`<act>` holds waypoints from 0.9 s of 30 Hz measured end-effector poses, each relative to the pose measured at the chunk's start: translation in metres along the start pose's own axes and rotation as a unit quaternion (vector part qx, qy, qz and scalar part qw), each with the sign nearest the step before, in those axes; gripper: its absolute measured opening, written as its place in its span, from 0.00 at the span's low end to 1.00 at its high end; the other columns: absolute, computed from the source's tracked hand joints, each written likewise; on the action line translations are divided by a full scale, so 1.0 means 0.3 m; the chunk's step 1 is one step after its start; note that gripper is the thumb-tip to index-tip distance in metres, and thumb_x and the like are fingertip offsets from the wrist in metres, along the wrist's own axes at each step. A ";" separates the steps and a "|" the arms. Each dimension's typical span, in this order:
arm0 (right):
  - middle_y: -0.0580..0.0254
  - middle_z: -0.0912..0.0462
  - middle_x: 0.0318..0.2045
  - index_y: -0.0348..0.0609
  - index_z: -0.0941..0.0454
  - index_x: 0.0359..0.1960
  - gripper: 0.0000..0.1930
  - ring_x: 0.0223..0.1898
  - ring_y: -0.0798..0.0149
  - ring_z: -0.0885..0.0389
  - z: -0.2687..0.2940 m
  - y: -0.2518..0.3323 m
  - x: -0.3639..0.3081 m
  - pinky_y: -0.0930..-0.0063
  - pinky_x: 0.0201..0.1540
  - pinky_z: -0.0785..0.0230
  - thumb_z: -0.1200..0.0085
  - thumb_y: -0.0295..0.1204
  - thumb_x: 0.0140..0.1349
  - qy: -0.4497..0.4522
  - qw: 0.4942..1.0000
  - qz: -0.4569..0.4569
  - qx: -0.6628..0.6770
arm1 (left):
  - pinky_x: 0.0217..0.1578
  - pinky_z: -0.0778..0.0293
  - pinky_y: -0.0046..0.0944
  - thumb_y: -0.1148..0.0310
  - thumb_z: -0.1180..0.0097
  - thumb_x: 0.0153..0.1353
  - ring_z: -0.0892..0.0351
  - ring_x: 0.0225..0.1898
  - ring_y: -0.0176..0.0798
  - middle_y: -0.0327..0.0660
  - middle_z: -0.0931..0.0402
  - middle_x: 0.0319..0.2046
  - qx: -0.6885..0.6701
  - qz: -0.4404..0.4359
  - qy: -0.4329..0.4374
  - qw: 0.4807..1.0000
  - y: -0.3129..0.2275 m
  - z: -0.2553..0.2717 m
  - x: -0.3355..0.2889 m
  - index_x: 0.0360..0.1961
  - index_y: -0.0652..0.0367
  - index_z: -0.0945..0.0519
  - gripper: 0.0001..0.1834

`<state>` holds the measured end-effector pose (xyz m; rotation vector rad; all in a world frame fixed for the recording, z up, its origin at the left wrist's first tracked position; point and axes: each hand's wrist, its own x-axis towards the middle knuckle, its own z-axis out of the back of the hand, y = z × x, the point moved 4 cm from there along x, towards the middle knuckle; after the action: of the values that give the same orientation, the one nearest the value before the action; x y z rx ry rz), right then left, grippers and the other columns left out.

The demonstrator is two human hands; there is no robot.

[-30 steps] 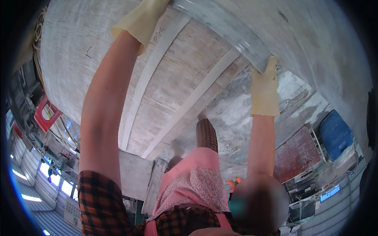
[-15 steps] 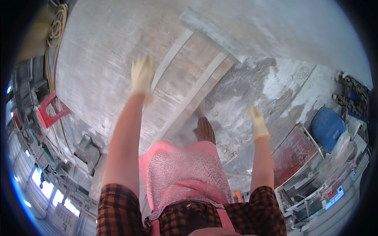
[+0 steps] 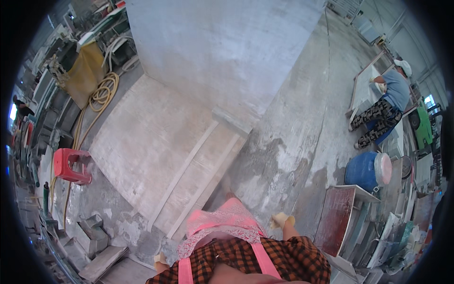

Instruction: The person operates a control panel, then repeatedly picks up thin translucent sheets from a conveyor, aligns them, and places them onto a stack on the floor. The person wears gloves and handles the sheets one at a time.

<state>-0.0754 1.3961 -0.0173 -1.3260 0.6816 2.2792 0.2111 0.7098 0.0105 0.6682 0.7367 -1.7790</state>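
My right hand (image 3: 281, 220), in a pale cream glove, hangs beside the pink lace-trimmed apron (image 3: 222, 220). Its fingers look loosely apart, with nothing visible in them. Low by my other side, my left hand (image 3: 160, 259) wears a like glove; my sleeve and the angle hide most of its fingers. In front of me a large flat board (image 3: 146, 137) lies low over the floor, with two pale strips (image 3: 182, 175) running along its near right part. A short grey bar (image 3: 231, 120) lies across the strips' far ends. Behind it rises a big grey upright panel (image 3: 217, 47).
A red plastic stool (image 3: 71, 165) and a coiled yellow hose (image 3: 104, 92) are at left. To the right are a blue barrel (image 3: 360, 169), a reddish-brown panel (image 3: 335, 220) and stacked scraps. A person (image 3: 395, 90) bends over a frame farther right. Wet patches mark the concrete floor (image 3: 302, 137).
Both hands have dropped from out in front of me to my sides. My view has lifted, bringing the upright panel and the other person into sight.
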 end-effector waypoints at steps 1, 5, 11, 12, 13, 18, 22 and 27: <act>0.56 0.09 0.31 0.43 0.10 0.43 0.25 0.35 0.58 0.09 0.058 0.042 0.042 0.66 0.40 0.20 0.47 0.52 0.67 -0.021 0.998 0.036 -0.047 | 0.40 0.24 0.51 0.54 0.45 0.63 0.14 0.40 0.47 0.48 0.12 0.35 0.035 -0.027 -0.003 0.999 -0.030 -0.021 0.012 0.45 0.62 0.14 0.22; 0.51 0.10 0.28 0.36 0.12 0.42 0.27 0.30 0.59 0.10 0.227 0.244 0.033 0.64 0.40 0.20 0.52 0.51 0.74 -0.046 0.985 0.139 0.089 | 0.46 0.25 0.49 0.54 0.43 0.65 0.17 0.45 0.45 0.45 0.15 0.41 -0.061 -0.080 -0.039 0.994 -0.170 -0.003 -0.079 0.50 0.67 0.17 0.25; 0.49 0.11 0.25 0.38 0.17 0.38 0.26 0.30 0.55 0.11 0.435 0.526 -0.134 0.57 0.42 0.22 0.54 0.51 0.71 -0.146 0.970 0.193 0.014 | 0.60 0.31 0.41 0.50 0.48 0.74 0.24 0.56 0.38 0.43 0.19 0.54 -0.345 -0.218 -0.121 0.905 -0.552 0.189 -0.321 0.60 0.62 0.20 0.27; 0.50 0.12 0.25 0.37 0.18 0.40 0.25 0.30 0.56 0.12 0.457 0.538 -0.151 0.57 0.41 0.22 0.54 0.50 0.71 -0.153 0.965 0.209 0.047 | 0.62 0.33 0.41 0.49 0.47 0.74 0.24 0.57 0.38 0.44 0.19 0.54 -0.403 -0.211 -0.117 0.883 -0.554 0.193 -0.348 0.59 0.63 0.20 0.27; 0.49 0.12 0.26 0.34 0.19 0.44 0.25 0.29 0.57 0.12 0.482 0.555 -0.151 0.61 0.39 0.21 0.53 0.48 0.72 -0.124 0.965 0.229 0.044 | 0.63 0.33 0.40 0.49 0.48 0.74 0.24 0.58 0.38 0.45 0.19 0.55 -0.424 -0.166 -0.123 0.882 -0.521 0.180 -0.365 0.60 0.64 0.21 0.28; 0.49 0.12 0.29 0.31 0.23 0.50 0.22 0.29 0.59 0.12 0.588 0.497 -0.094 0.68 0.38 0.19 0.50 0.43 0.72 -0.037 0.960 0.214 0.179 | 0.52 0.23 0.43 0.54 0.44 0.74 0.18 0.49 0.40 0.46 0.16 0.48 -0.466 -0.056 -0.164 0.867 -0.175 -0.056 -0.370 0.49 0.66 0.17 0.22; 0.48 0.12 0.29 0.31 0.23 0.50 0.22 0.28 0.58 0.12 0.696 0.344 -0.037 0.67 0.37 0.18 0.51 0.43 0.72 -0.050 0.964 0.195 0.174 | 0.42 0.27 0.43 0.55 0.43 0.69 0.20 0.39 0.37 0.40 0.16 0.36 -0.175 0.029 -0.122 0.977 0.076 -0.420 -0.410 0.37 0.64 0.17 0.20; 0.46 0.11 0.31 0.30 0.23 0.49 0.20 0.27 0.55 0.11 0.801 0.108 0.046 0.66 0.36 0.17 0.52 0.39 0.72 -0.007 0.989 0.062 0.132 | 0.40 0.27 0.41 0.56 0.42 0.69 0.21 0.36 0.35 0.38 0.16 0.33 -0.288 0.051 -0.141 0.946 0.083 -0.606 -0.616 0.35 0.65 0.17 0.19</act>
<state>-0.2633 1.5157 0.0795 -1.1707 1.0478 2.1950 0.3060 0.9518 0.0238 0.0544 0.9449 -1.4200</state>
